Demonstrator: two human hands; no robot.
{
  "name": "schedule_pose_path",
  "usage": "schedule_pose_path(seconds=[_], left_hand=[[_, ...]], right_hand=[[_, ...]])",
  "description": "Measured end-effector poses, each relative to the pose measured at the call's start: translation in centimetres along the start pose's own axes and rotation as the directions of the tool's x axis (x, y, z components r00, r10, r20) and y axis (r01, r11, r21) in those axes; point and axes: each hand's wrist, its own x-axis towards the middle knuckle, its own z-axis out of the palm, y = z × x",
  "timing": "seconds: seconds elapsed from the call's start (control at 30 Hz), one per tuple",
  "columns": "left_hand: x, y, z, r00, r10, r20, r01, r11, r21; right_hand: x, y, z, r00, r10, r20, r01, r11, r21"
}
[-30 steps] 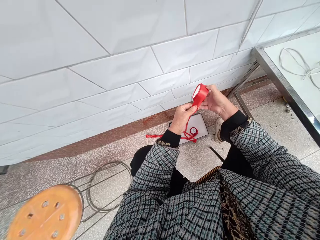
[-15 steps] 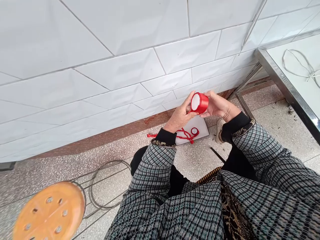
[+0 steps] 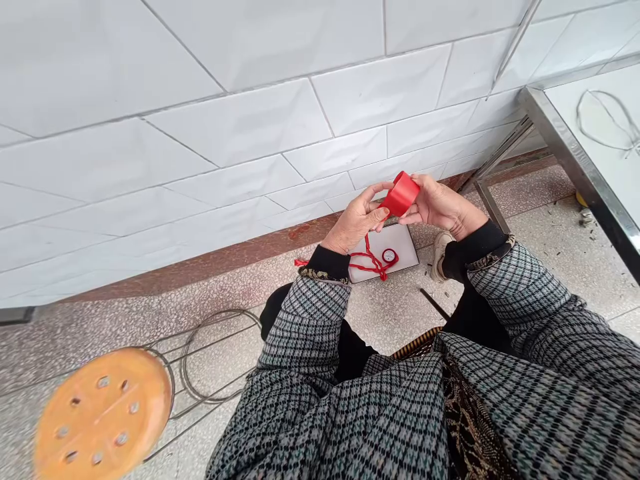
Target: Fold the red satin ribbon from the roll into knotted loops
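A roll of wide red ribbon (image 3: 402, 194) is up in front of me, held between both hands. My left hand (image 3: 361, 219) pinches the ribbon at the roll's left side, thumb below and fingers above. My right hand (image 3: 436, 204) grips the roll's right side with its fingers bent around the edge; part of those fingers is hidden behind it. Below the hands, a white flat board or box (image 3: 403, 245) lies on the floor. On it rest a small red ribbon spool (image 3: 389, 255) with a pale centre and a knotted red cord (image 3: 369, 262).
An orange round stool (image 3: 107, 413) with holes and metal rod legs stands at lower left. A steel-framed table (image 3: 565, 143) with a coiled grey cable (image 3: 581, 123) is on the right. White tiled wall (image 3: 280, 127) rises ahead. A dark thin rod (image 3: 434, 304) lies on the speckled floor.
The roll has turned in my hands: its white end face no longer shows, and its red outer band faces me. My view has shifted slightly.
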Motion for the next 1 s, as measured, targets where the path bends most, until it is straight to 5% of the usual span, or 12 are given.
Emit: schedule_pose_path(seconds=[0.17, 0.33, 0.53, 0.8, 1.0], left_hand=[[-0.3, 0.7, 0.8, 0.999, 0.04, 0.023, -0.04, 0.999, 0.025], [-0.9, 0.5, 2.2, 0.995, 0.077, -0.069, -0.068, 0.991, 0.116], [-1.2, 0.2, 2.0, 0.987, 0.101, -0.123, -0.079, 0.982, 0.174], [-0.7, 0.6, 1.3, 0.998, 0.008, -0.056, 0.002, 0.984, 0.178], [-0.7, 0.0, 0.6, 0.996, -0.061, 0.068, 0.052, 0.991, 0.121]], right_hand=[[0.3, 0.1, 0.3, 0.998, 0.022, -0.06, -0.023, 1.0, -0.011], [0.8, 0.2, 0.5, 0.969, -0.08, -0.235, 0.078, 0.997, -0.015], [0.8, 0.0, 0.4, 0.95, -0.134, -0.283, 0.125, 0.991, -0.052], [0.4, 0.0, 0.9, 0.999, -0.002, -0.052, -0.001, 0.998, -0.06], [0.2, 0.0, 0.7, 0.992, 0.107, 0.062, -0.097, 0.986, -0.136]])
